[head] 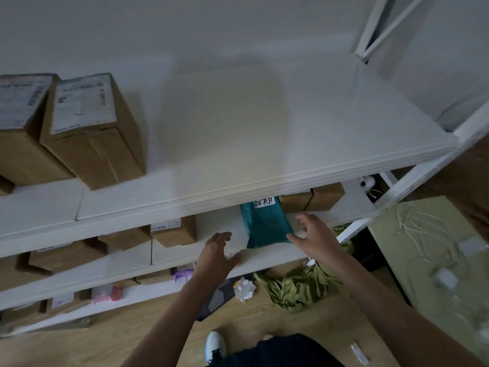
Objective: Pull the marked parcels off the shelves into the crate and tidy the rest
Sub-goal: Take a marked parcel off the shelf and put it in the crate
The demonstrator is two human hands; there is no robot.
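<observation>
A teal plastic parcel [264, 223] with a white label lies on the second shelf [169, 250], its front end toward me. My right hand [313, 237] is at the parcel's right front corner, thumb touching its edge and fingers spread; it does not enclose the parcel. Left of the parcel, my left hand [215, 256] hovers over the shelf's front edge, fingers apart and holding nothing. Brown cardboard boxes [174, 231] stand further left on this shelf and others [312, 198] behind the teal parcel. No crate is in view.
Two large cardboard boxes [90, 128] sit at the left of the top shelf [251, 144]. Lower shelves hold small boxes and pink and purple packets [105, 292]. On the wooden floor lie a green cloth [299, 284] and crumpled white paper [244, 288]. A low table with cables [434, 245] stands right.
</observation>
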